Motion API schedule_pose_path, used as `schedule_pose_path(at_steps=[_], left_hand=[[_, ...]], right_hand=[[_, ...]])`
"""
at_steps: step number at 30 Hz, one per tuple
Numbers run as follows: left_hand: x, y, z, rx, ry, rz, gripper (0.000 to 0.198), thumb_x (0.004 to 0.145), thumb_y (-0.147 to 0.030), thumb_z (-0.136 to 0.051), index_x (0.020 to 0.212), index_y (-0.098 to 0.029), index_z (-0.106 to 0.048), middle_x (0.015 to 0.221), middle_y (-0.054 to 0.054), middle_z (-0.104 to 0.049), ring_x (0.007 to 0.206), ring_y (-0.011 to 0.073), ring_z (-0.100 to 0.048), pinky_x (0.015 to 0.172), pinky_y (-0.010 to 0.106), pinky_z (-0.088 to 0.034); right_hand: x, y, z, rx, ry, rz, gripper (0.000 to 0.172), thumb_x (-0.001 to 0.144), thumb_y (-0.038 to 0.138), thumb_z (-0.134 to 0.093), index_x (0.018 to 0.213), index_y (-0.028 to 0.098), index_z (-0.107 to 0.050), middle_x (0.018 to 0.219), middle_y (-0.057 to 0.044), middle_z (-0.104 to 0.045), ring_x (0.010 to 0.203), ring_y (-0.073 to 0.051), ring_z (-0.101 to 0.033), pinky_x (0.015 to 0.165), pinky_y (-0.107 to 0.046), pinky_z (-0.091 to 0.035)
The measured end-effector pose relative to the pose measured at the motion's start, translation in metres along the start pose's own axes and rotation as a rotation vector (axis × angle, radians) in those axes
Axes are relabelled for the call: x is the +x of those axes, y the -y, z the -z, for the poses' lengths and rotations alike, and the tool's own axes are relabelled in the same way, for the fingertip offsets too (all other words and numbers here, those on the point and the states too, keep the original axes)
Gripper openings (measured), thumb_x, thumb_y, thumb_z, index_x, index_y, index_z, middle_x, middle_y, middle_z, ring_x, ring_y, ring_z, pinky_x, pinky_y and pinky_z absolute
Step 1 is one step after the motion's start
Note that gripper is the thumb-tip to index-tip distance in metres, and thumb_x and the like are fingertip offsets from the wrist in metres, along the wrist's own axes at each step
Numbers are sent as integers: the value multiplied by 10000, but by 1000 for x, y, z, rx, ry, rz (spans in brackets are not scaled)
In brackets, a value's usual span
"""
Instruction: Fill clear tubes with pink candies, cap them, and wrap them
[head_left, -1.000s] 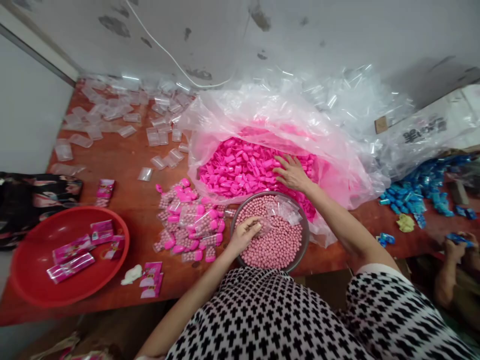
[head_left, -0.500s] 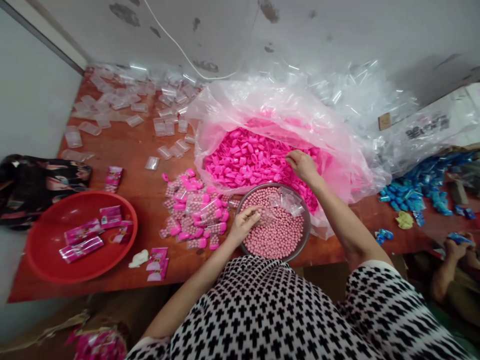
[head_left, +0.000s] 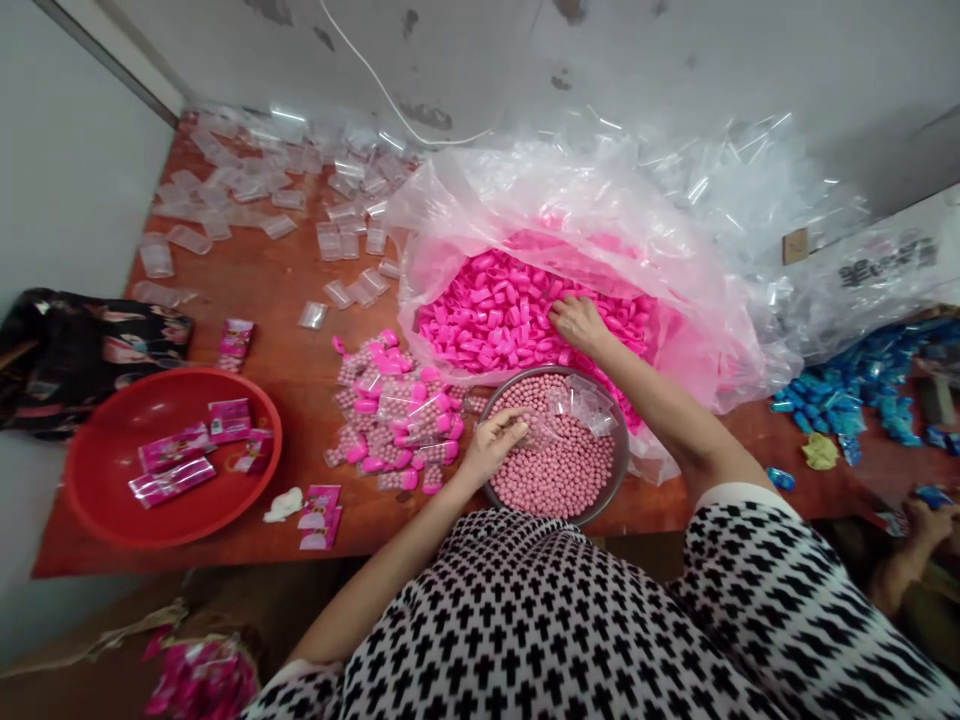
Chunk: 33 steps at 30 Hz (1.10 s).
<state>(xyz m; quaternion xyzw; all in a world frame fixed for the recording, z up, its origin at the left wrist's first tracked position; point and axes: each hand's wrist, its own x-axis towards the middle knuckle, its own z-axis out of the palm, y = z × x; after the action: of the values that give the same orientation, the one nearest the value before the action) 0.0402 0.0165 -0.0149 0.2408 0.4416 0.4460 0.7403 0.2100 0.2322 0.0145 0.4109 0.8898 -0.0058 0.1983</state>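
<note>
My left hand (head_left: 491,443) is closed on a small clear plastic container (head_left: 541,432), held over a grey bowl (head_left: 624,462) of round pink beads (head_left: 551,478). A few more clear containers (head_left: 589,405) lie on top of the beads. My right hand (head_left: 581,322) reaches into a heap of bright pink plastic caps (head_left: 480,310) inside an open plastic bag (head_left: 517,185). Its fingers are bent down into the caps, and their tips are partly hidden. Left of the bowl lies a pile of bead-filled containers with pink caps (head_left: 401,415).
A red basin (head_left: 172,520) with several pink packets stands at the left. Empty clear containers (head_left: 251,180) are scattered at the back left. Blue wrapped pieces (head_left: 832,400) lie at the right, near another person's hand (head_left: 926,525). A dark floral cloth (head_left: 97,350) lies at the far left.
My right hand has moved left across the caps, its fingers lower among them. My left hand stays over the bowl with the container. The view has shifted slightly.
</note>
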Motion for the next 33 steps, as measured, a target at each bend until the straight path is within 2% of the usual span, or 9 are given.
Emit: schedule_pose_path(at_steps=[3, 6, 9, 11, 14, 18, 22, 29, 33], left_hand=[[3, -1, 2, 6, -32, -42, 451, 687, -446, -722, 1028, -157, -665, 1003, 66, -697, 818, 190, -677, 791, 381, -575], [7, -2, 5, 12, -64, -89, 476, 696, -454, -715, 1061, -155, -654, 986, 71, -702, 841, 200, -679, 799, 386, -571], [13, -1, 4, 23, -83, -114, 506, 701, -474, -705, 1087, -153, -646, 985, 75, -703, 851, 208, -681, 799, 392, -569], [17, 1, 1, 56, -90, -151, 512, 709, -490, -690, 1095, -157, -646, 1031, 81, -695, 869, 212, -679, 810, 396, -564], [20, 0, -5, 203, -94, -264, 464, 758, -486, -640, 1100, -171, -656, 1105, 85, -679, 961, 221, -659, 861, 392, -540], [14, -8, -11, 494, -88, -415, 351, 809, -408, -605, 1072, -189, -681, 1105, 71, -688, 1028, 214, -631, 930, 369, -490], [3, -13, -11, 641, -44, -496, 274, 802, -360, -618, 971, -166, -712, 936, 57, -723, 867, 196, -661, 833, 332, -515], [-10, -20, -6, 735, 5, -612, 298, 812, -374, -608, 959, -142, -722, 957, 87, -729, 860, 199, -672, 806, 307, -513], [-16, -28, -10, 739, 59, -583, 299, 823, -384, -591, 949, -150, -728, 925, 68, -731, 836, 187, -667, 782, 286, -504]], right_hand=[[3, -5, 3, 31, 25, -12, 330, 900, 119, -345, 1043, 84, -640, 1064, -194, -637, 1054, -287, -479, 818, -398, -373], [-6, -15, 14, 125, -8, -180, 300, 852, 143, -439, 1075, 79, -628, 1079, -200, -638, 1010, -270, -535, 799, -359, -413], [-30, -25, 22, 285, -134, -448, 295, 788, 181, -530, 1050, 94, -635, 1030, -176, -658, 912, -254, -588, 768, -352, -450], [-51, -23, 23, 502, -254, -500, 262, 771, 263, -581, 971, 108, -651, 925, -131, -675, 837, -237, -601, 746, -361, -469], [-87, 1, 23, 985, -332, -343, 325, 704, 405, -679, 883, 136, -646, 791, -54, -662, 728, -185, -598, 684, -325, -487], [-123, 54, 25, 1375, -257, -81, 367, 647, 433, -751, 857, 155, -636, 782, -28, -655, 696, -147, -588, 659, -288, -482], [-138, 81, 25, 1365, -213, -6, 338, 658, 416, -764, 828, 153, -635, 776, -27, -649, 687, -139, -576, 625, -268, -461], [-148, 88, 21, 1368, -187, -61, 354, 611, 408, -792, 765, 159, -594, 681, 16, -584, 604, -116, -521, 559, -253, -415], [-153, 95, 26, 1412, -217, -62, 347, 623, 415, -774, 738, 158, -570, 677, 15, -563, 608, -119, -509, 568, -258, -403]])
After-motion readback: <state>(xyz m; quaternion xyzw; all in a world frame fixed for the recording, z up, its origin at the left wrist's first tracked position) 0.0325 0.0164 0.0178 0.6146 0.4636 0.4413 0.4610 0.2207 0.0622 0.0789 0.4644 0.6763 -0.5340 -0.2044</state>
